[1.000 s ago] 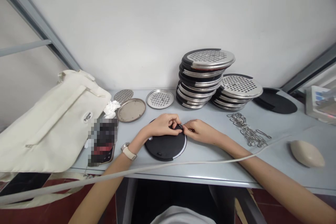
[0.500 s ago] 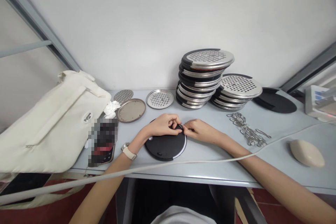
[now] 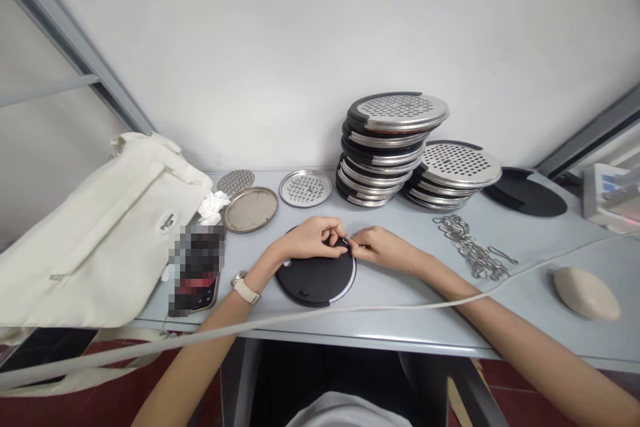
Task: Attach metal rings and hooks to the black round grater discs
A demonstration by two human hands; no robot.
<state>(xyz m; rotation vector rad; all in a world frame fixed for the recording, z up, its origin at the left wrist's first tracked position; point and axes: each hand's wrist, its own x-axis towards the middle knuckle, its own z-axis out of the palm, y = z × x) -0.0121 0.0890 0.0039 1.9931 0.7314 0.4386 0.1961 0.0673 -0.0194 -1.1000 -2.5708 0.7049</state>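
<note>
two-handed, seemingly mid-attachment: pinching round black disc (image 3: 317, 280) in left hand (image 3: 316, 239), small metal piece (image 3: 345, 240) in right hand (image 3: 383, 249); leaving silver metal clips (image 3: 470, 251) loose.

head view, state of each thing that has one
Black round disc: flat, partly covered
Bare left hand: pinched at its edge
Bare right hand: pinched there too
Tall silver and black disc stack: uneven
Shorter matching stack: standing
Silver metal clips: loosely heaped
White paper: crumpled
Cream fabric bag: creased
Dark rectangular phone: screen unclear
Round grey metal plates: lying flat
</note>
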